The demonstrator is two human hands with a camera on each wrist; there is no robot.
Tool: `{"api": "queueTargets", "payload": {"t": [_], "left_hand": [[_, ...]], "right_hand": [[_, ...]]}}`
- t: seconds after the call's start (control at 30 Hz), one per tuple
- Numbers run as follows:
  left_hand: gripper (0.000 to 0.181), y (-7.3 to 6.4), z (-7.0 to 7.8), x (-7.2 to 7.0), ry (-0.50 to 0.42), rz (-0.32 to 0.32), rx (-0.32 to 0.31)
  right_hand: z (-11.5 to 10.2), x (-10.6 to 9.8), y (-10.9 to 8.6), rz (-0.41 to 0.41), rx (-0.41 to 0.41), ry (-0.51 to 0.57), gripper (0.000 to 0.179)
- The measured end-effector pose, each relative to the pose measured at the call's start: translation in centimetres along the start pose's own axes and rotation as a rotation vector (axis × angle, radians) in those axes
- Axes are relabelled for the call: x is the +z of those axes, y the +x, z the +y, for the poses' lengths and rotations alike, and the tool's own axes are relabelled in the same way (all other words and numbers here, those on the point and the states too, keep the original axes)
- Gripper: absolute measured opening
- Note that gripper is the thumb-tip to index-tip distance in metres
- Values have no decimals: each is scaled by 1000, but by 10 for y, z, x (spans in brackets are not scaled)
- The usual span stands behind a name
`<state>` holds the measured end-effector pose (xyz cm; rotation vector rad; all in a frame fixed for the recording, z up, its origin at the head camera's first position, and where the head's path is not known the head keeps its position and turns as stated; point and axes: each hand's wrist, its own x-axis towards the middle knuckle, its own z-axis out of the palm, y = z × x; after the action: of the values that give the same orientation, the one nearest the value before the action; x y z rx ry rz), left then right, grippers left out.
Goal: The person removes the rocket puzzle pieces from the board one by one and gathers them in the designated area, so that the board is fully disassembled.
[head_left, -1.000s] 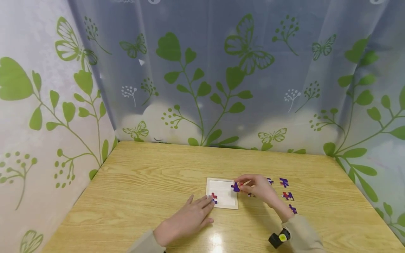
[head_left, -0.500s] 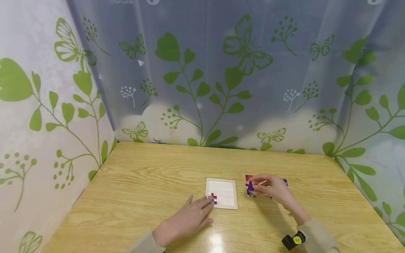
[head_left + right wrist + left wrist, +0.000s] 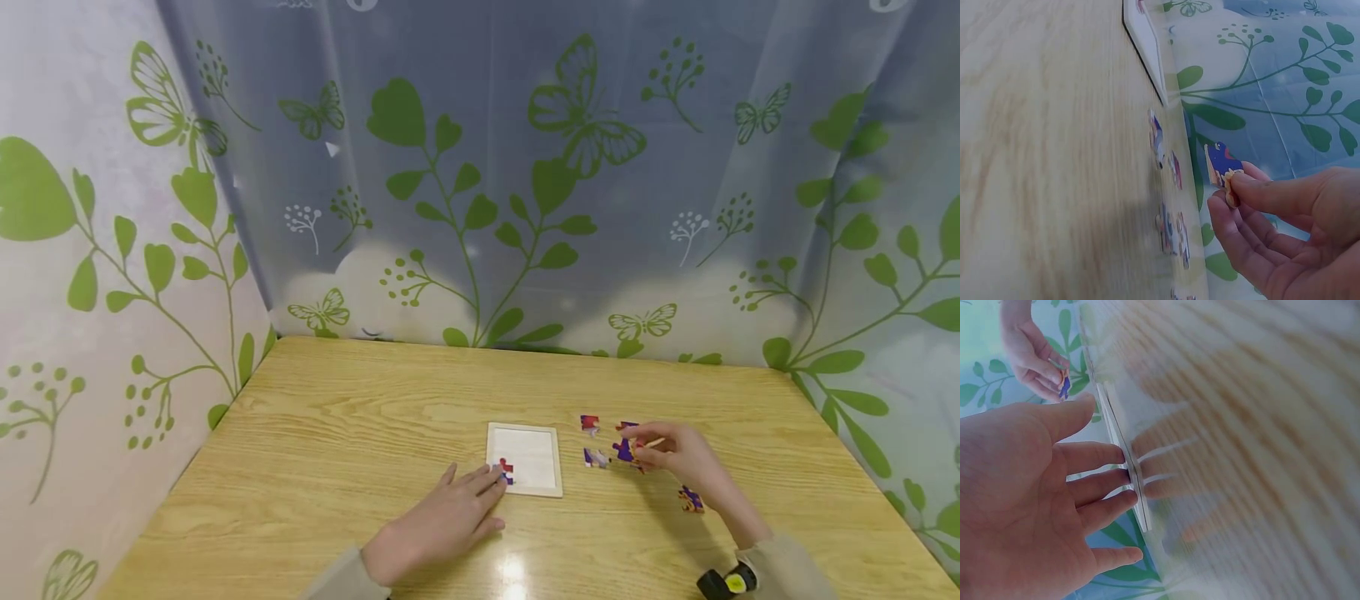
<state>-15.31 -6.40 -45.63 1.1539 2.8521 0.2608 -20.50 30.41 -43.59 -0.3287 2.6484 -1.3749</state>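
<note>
My right hand (image 3: 678, 458) pinches a purple puzzle piece (image 3: 1224, 164) with some red and yellow on it, between thumb and fingers. In the head view it hovers over loose pieces to the right of the white puzzle frame (image 3: 559, 467). My left hand (image 3: 442, 517) lies with straight fingers at the frame's lower left corner, its fingertips by a red and blue puzzle piece (image 3: 507, 472) inside the frame. The left wrist view shows the fingers (image 3: 1104, 484) spread along the frame's edge, palm facing the camera.
Loose puzzle pieces lie right of the frame: a red one (image 3: 590, 423), a purple and white one (image 3: 597, 457) and a purple and yellow one (image 3: 691, 499), with others partly hidden beneath my right hand. A patterned curtain (image 3: 480, 208) hangs behind the wooden table (image 3: 337, 417).
My right hand has moved right, away from the frame, carrying the purple puzzle piece over the loose pieces. The left hand has stayed at the frame's corner.
</note>
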Motion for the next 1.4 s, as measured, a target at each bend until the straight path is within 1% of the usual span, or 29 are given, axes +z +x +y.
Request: {"api": "queueTargets", "payload": {"t": [0.07, 0.17, 0.47, 0.63, 0.87, 1.1, 1.27, 1.33, 1.4], "left_hand": [[55, 0, -1, 1, 5, 3, 3], [55, 1, -1, 2, 4, -1, 1], [56, 1, 0, 0, 2, -12, -10], [56, 1, 0, 0, 5, -13, -12], [56, 1, -1, 1, -1, -20, -8], [57, 0, 0, 1, -6, -27, -10], [57, 0, 1, 0, -12, -35, -15], [57, 0, 1, 0, -12, -35, -15], [57, 0, 1, 0, -9, -34, -16]], "right_hand": [[4, -1, -3, -4, 1, -9, 31], [10, -3, -6, -10, -11, -53, 30], [25, -6, -14, -26, 14, -160, 25], [28, -8, -18, -41, -6, -176, 20], [27, -5, -21, -47, 1, -216, 14], [25, -4, -22, -38, 0, -230, 15], [22, -4, -21, -6, 47, -250, 14], [20, -4, -20, 14, 69, -251, 16], [18, -4, -19, 34, 74, -258, 21]]}}
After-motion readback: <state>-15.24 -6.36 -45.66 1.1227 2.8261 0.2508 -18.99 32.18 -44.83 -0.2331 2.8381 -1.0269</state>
